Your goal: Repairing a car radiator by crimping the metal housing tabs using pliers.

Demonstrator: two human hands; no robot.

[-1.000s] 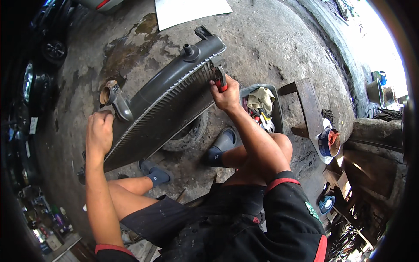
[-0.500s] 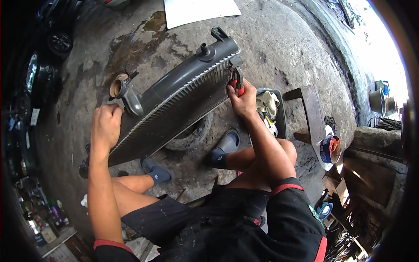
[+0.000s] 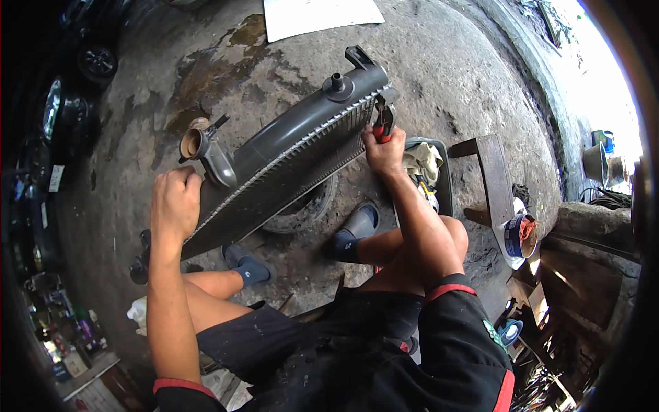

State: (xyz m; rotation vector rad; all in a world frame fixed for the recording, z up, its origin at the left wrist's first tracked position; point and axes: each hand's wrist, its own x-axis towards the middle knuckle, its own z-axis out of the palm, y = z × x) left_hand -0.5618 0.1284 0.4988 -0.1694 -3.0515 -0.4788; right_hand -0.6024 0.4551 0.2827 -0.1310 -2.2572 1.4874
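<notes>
A dark radiator [image 3: 281, 178] lies slanted across my view, with a long plastic tank [image 3: 288, 120] along its upper edge and a crimped metal seam beside it. A filler neck [image 3: 220, 163] rises near the tank's left part. My left hand [image 3: 175, 202] grips the tank just left of that neck, fingers curled over it. My right hand [image 3: 384, 152] is closed on red-handled pliers [image 3: 382, 125], whose jaws are at the seam near the tank's right end; whether they clamp it is unclear.
A tire [image 3: 305, 216] is under the radiator. To the right are a bin [image 3: 447, 178] of rags and tools, a wooden stool [image 3: 491, 182] and a round container [image 3: 520, 239]. A white sheet [image 3: 322, 17] lies ahead; a parked car [image 3: 96, 63] is at left.
The radiator, both hands and the pliers have shifted rightward in view, by more than the surrounding floor objects have. The pliers remain at the seam's right end, held in my right hand.
</notes>
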